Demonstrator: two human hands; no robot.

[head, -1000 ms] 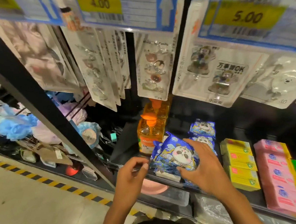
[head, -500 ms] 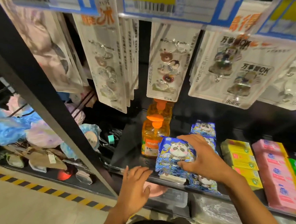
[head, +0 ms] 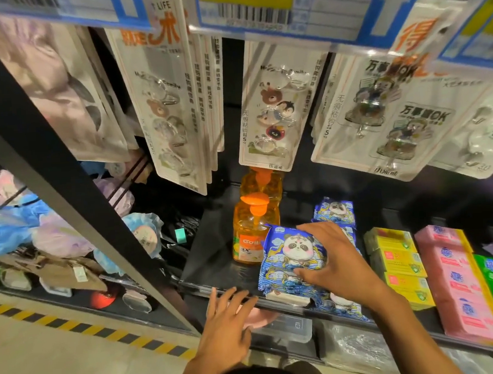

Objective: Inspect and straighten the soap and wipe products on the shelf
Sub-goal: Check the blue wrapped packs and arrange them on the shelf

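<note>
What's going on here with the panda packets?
A person is tidying a shop shelf. The right hand grips a blue panda wipe pack on the front stack, next to an orange soap bottle. The left hand is open at the shelf's front edge. Soap boxes sit in rows to the right.

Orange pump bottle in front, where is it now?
In the head view, the front orange pump bottle stands mid-shelf, just left of the panda wipe pack held by the right hand, with a second bottle behind it.
</note>
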